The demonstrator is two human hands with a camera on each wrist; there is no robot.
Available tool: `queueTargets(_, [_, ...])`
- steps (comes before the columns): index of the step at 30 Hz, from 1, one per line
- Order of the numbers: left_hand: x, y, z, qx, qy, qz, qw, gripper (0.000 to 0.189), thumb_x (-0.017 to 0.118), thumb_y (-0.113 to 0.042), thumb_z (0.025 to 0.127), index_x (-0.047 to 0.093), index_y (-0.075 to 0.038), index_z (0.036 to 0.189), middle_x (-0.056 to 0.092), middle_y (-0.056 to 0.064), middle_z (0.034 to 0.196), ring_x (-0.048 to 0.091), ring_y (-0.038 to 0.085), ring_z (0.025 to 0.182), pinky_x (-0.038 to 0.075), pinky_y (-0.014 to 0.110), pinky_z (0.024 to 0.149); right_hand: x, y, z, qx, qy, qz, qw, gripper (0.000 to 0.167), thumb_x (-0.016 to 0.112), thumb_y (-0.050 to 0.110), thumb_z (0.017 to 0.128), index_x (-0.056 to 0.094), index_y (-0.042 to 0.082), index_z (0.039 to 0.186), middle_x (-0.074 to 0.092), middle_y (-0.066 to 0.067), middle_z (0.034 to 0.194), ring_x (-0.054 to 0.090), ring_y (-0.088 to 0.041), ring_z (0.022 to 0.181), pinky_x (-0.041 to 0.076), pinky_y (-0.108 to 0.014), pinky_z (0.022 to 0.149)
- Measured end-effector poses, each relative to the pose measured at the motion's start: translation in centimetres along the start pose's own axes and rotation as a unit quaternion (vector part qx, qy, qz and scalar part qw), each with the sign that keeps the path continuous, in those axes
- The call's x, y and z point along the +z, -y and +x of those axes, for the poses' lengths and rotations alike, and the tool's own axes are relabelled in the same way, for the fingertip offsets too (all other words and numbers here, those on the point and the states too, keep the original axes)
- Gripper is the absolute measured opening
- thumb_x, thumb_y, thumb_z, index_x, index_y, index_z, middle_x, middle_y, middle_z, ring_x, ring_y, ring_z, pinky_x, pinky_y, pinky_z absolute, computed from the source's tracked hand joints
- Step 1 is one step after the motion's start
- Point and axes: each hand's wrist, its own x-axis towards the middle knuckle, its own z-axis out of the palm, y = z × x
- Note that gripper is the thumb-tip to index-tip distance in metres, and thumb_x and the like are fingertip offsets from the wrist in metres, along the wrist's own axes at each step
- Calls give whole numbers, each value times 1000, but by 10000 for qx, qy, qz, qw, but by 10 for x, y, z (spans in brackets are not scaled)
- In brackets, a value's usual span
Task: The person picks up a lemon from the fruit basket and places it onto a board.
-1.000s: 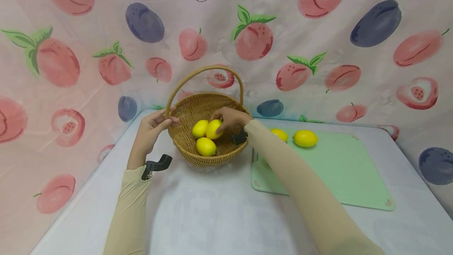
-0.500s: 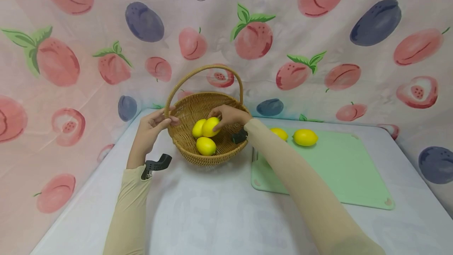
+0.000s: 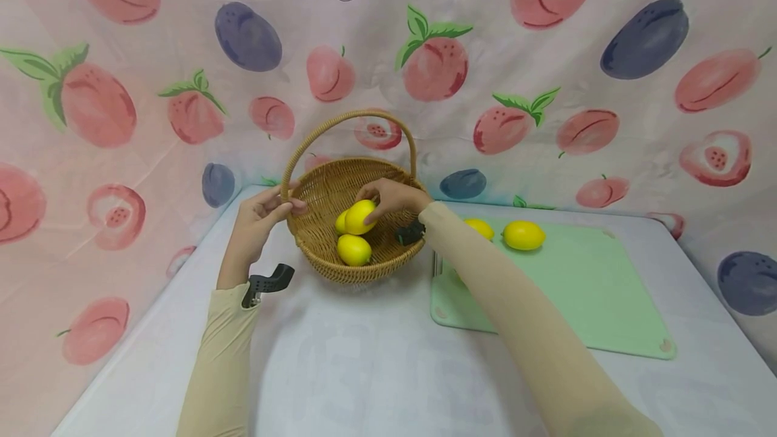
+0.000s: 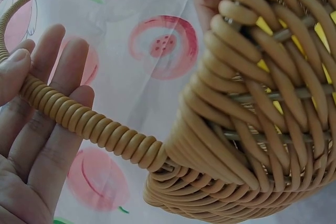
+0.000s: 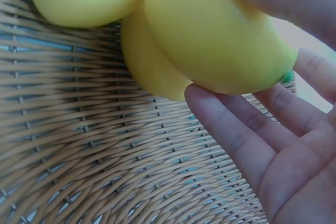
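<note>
A wicker basket [image 3: 328, 184] stands toward the back of the table with its arched handle [image 4: 94, 124] upright. My left hand [image 3: 257, 224] holds the base of that handle at the left side, thumb on one face and fingers behind it. Inside the basket, my right hand [image 3: 394, 197] pinches a yellow lemon [image 3: 360, 216] between thumb and fingers. This lemon overlaps a second lemon [image 3: 340, 222] behind it, largely hidden in the head view. A third lemon [image 3: 354, 250] lies in front, near the basket's front wall.
To the right lies a pale green cutting board [image 3: 607, 288]. One lemon [image 3: 524, 235] sits near its back edge, beside another lemon [image 3: 481, 228] partly covered by the right sleeve [image 3: 504, 282]. A fruit-print cloth [image 3: 376, 32] hangs close behind the basket.
The lemon in my right hand has shifted slightly left and up, now covering more of the lemon behind it. My left hand has stayed on the handle.
</note>
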Motion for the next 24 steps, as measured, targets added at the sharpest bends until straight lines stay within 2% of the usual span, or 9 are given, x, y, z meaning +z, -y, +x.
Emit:
queueTargets(6, [0,1,0,1,-18,-10,10000,40,54,-11,95,49,4,132,70,-15,87,67,3,86,51,17,85,-5,4,-4,-185,-124,-28,9997,47,74,18,81,57,9,124,53,-12,133,49,-28,125,45,-37,101])
queueTargets(11, [-1,1,-1,-35,-49,-17,10000,43,54,-11,95,45,8,133,70,-15,88,68,3,86,51,17,84,-10,8,-9,-363,-324,190,9986,47,75,16,80,57,7,122,56,-13,129,52,-27,121,44,-38,103])
queueTargets(19, [-2,0,-3,-44,-63,28,10000,41,54,-12,95,49,1,133,70,-14,88,68,3,86,51,17,85,-16,15,-17,-630,-506,593,9950,47,74,12,80,56,4,122,56,-14,128,53,-27,119,41,-38,105])
queueTargets(24, [-3,0,-4,-43,-55,21,10000,45,54,-12,95,44,6,135,70,-14,89,68,3,86,51,16,84,-21,19,-25,-818,-574,692,9926,47,74,12,80,55,4,122,58,-13,126,55,-25,116,45,-35,101])
